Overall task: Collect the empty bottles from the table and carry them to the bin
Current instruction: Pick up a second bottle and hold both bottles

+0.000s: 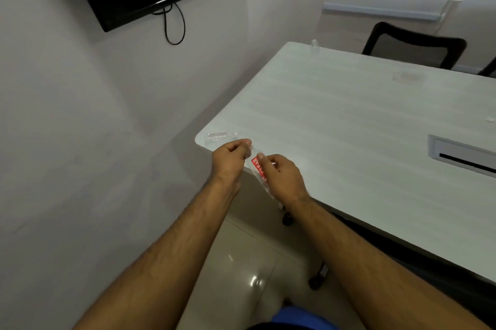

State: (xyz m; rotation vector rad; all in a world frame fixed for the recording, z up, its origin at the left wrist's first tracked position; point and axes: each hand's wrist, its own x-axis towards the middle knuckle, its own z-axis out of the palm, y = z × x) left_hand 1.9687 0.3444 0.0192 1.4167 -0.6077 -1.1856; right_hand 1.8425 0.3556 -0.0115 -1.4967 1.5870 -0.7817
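While the right hand point(284, 176) is closed round a clear bottle with a red label point(258, 167), the left hand point(230, 156) pinches at its neck end, fingers curled; whether that is a cap cannot be told. Both hands work at the near corner of the bench point(349, 120). Keep the grip light, since thin clear plastic probably crumples. A second clear bottle point(220, 137) lies on its side just beyond the left hand, and two more faint ones point(408, 76) point(314, 45) lie well beyond, toward the far edge.
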